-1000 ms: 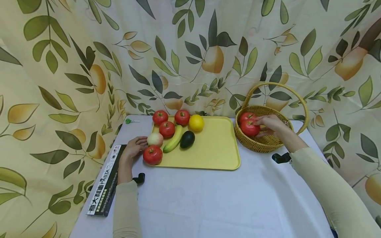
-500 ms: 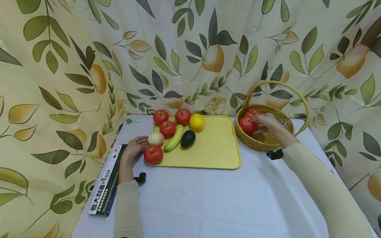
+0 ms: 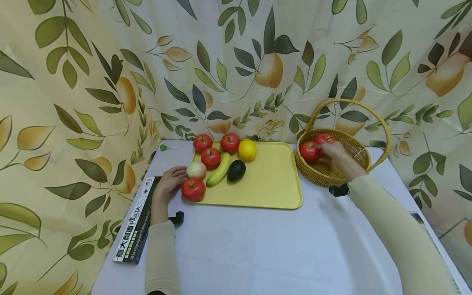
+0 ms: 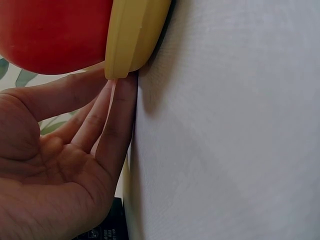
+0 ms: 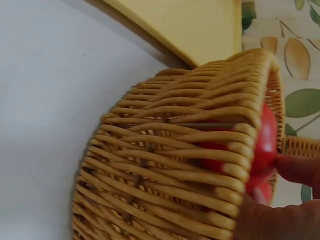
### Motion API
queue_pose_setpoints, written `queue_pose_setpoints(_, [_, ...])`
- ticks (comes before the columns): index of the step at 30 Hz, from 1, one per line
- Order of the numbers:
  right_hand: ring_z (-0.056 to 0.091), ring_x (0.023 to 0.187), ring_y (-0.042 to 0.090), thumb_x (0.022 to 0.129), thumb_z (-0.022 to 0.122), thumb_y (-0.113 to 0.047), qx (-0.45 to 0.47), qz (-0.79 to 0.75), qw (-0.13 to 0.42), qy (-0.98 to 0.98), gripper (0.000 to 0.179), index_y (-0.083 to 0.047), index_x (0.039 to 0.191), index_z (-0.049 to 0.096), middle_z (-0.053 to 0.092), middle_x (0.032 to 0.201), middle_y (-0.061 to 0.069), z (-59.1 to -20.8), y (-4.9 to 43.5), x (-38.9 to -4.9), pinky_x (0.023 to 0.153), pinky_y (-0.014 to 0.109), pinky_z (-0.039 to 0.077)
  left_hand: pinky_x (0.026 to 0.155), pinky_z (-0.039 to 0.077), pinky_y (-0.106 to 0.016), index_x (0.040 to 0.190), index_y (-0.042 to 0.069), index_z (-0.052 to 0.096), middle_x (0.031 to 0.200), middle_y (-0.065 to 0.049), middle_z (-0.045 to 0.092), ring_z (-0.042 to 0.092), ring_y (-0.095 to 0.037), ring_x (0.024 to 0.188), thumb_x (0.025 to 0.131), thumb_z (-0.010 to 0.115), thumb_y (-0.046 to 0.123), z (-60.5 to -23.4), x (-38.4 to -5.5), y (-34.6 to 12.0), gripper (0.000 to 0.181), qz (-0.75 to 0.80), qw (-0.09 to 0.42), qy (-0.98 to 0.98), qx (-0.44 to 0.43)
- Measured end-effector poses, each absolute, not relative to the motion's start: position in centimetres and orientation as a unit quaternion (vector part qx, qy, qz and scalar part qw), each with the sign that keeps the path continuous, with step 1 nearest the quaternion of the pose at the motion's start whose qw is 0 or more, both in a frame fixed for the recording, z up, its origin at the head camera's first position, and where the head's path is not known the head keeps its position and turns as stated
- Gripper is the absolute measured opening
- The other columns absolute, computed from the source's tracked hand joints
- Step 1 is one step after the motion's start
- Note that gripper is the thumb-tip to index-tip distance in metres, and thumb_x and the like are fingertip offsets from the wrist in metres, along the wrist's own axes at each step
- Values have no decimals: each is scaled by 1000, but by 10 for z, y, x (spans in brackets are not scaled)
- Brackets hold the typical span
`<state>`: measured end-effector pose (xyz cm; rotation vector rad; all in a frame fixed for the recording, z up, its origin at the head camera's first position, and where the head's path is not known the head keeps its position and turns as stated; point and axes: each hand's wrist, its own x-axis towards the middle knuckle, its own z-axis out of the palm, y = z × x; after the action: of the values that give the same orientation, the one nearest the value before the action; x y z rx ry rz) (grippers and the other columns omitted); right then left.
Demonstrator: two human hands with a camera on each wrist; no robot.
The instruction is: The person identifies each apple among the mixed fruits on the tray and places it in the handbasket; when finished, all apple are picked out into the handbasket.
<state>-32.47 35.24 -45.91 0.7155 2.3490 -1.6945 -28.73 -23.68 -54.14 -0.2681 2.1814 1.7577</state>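
Woven basket (image 3: 315, 174): far right, two round red fruits (image 3: 308, 153) inside
Right hand (image 3: 334, 152): thumb against one; grip unclear
Left hand (image 3: 170, 180): fingers straight, empty, touching yellow tray (image 3: 271, 180)

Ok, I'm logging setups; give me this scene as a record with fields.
surface: yellow rectangular tray
on tray: four round red fruits, pale round fruit, yellow banana, dark oval avocado, round yellow fruit
container: tan woven basket
in basket: two round red fruits
left hand: fingertips at tray's left rim
right hand: in basket, thumb against a red fruit, grip unclear
beside left forearm: long black-and-white pasta box
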Motion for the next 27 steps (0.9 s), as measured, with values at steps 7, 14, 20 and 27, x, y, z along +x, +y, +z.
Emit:
queue_pose_setpoints(7, [65,74,10,103,60,-18,246,-558,72,789,71,10,156,22,46,127,14,-463,352,-326,79,26,61,84,52,-22,154,7,47,152,-17,54,53,-29,140,95,61,-8,-544,-287,-237,63,621,164,760,-98])
queue_pose_setpoints(14, [66,68,9,101,64,-16,232,-563,59,791,30,0,122,49,63,99,8,-452,353,-320,67,25,60,88,51,-24,153,5,47,152,-17,54,53,-29,141,93,59,-11,-542,-291,-235,63,621,160,762,-88])
queue_pose_setpoints(20, [62,77,4,102,62,-21,200,-540,26,817,24,-3,117,59,56,109,6,-436,345,-316,69,17,57,94,52,-27,153,4,47,152,-18,54,53,-30,141,93,61,-10,-541,-294,-234,63,619,161,765,-80])
queue_pose_setpoints(27, [65,82,2,105,59,-24,155,-565,44,809,33,-1,129,57,59,113,3,-419,321,-317,76,19,59,108,48,-38,152,6,48,151,-17,55,53,-29,140,93,60,-10,-541,-291,-237,62,617,160,765,-96])
